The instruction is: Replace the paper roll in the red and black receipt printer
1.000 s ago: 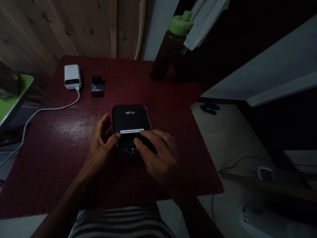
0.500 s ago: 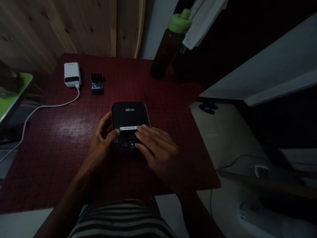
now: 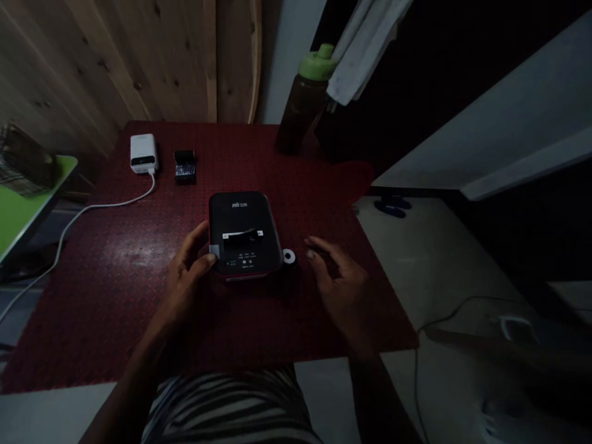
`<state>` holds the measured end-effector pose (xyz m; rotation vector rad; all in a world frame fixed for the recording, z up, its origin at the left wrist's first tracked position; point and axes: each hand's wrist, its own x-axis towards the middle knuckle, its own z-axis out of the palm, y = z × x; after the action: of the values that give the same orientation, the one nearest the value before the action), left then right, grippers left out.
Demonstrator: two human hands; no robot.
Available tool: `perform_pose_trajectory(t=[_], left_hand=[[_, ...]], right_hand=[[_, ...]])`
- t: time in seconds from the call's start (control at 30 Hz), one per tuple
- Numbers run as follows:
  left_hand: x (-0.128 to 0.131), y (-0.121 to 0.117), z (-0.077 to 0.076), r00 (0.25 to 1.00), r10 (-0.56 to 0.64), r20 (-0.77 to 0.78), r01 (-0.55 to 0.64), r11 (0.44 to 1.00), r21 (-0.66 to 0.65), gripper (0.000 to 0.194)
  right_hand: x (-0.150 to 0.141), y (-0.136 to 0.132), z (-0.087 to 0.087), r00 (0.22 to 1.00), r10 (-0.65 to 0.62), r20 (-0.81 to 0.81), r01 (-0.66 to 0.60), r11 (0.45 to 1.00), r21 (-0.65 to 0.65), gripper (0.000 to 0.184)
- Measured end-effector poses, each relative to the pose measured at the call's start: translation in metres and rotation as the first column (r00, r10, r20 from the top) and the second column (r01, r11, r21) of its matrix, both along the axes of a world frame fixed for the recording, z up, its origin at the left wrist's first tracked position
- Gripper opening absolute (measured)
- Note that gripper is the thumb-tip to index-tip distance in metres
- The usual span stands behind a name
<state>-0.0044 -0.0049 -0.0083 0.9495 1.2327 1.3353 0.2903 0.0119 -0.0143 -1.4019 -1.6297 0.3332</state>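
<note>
My two hands are apart, with the black device (image 3: pixel 240 219) between them on the red surface (image 3: pixel 139 333). My left hand (image 3: pixel 185 277) has its thumb at the near left corner of this device and its fingers along the side; I cannot tell if they grip it. My right hand (image 3: pixel 337 274) is half curled, thumb and fingertips slightly parted, near a small round thing (image 3: pixel 289 256). Farther than my left hand lie a white power bank (image 3: pixel 143 151) and a small black object (image 3: pixel 185 166).
</note>
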Motion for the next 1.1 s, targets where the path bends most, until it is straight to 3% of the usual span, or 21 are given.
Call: perform_pose_trajectory(t=[0.13,0.4,1.1], left_hand=[[0.002,0.002,0.002,1.000,-0.002,0.014,0.002,1.000,0.018,0.062],[0.006,0.005,0.022,1.000,0.000,0.030,0.001,1.000,-0.022,0.062],[0.019,0.011,0.036,0.981,0.146,0.129,-0.128,0.983,-0.134,0.060]], right_hand=[[0.012,0.009,-0.017,0.997,-0.068,-0.039,0.066,0.997,-0.047,0.035],[0.018,0.019,-0.039,0.992,-0.103,-0.066,0.100,0.994,-0.049,0.046],[0.014,0.027,-0.042,0.994,-0.100,0.035,0.099,0.994,0.043,0.039]])
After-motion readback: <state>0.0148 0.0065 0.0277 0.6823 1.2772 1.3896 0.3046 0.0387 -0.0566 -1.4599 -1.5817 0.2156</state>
